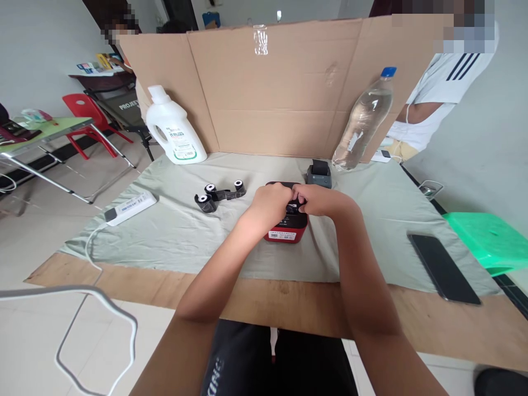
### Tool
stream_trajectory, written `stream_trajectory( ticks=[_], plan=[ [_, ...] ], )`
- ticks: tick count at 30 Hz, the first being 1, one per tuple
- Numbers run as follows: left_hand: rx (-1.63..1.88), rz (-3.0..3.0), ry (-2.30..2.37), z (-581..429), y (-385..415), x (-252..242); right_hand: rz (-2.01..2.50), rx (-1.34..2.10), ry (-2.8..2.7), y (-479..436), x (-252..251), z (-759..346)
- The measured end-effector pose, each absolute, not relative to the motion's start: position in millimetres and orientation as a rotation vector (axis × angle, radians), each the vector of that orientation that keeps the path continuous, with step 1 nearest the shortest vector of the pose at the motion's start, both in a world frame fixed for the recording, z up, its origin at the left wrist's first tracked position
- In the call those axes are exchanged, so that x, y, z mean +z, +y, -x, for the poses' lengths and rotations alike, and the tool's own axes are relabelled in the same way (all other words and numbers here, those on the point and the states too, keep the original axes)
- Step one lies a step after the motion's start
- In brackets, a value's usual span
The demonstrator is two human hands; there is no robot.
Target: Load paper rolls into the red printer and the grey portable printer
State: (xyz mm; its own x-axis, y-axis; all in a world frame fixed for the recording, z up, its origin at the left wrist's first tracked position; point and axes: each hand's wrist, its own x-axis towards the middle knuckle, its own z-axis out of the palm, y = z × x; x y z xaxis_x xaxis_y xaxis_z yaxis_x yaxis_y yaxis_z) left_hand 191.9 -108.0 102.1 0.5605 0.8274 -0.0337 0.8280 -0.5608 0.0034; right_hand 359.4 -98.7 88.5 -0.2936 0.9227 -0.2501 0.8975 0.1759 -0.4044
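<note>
A red and black box point(284, 235) with a white label stands on the cloth in front of me. My left hand point(273, 201) rests over its top left side, fingers curled and mostly hidden. From the right, my right hand point(317, 200) bends its fingers in at the box's top, close to the left fingertips. Something small and dark shows between both hands, too covered to make out. Behind the box sits a small grey device point(319, 175) with a black top, like a portable printer. Left of my hands lie several black rolls point(206, 202) with white cores, one strip partly unrolled.
A white jug point(176, 129) and a clear bottle point(365, 121) with a blue cap stand before the cardboard screen point(272, 88). A white power strip point(131, 209) lies left, a phone point(443, 268) right. A green stool point(489, 239) is beside the table; people are behind the screen.
</note>
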Motion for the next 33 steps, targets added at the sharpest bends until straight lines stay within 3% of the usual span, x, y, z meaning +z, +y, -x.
stream_trajectory(
  ticks=[25,33],
  plan=[
    [0.038,-2.694,1.418,-187,-102,99,1.679,1.180,-2.238,-83,80,-382],
    [0.155,-2.415,1.119,-152,-72,93,1.489,1.297,-2.187,-78,74,-394]
  ],
)
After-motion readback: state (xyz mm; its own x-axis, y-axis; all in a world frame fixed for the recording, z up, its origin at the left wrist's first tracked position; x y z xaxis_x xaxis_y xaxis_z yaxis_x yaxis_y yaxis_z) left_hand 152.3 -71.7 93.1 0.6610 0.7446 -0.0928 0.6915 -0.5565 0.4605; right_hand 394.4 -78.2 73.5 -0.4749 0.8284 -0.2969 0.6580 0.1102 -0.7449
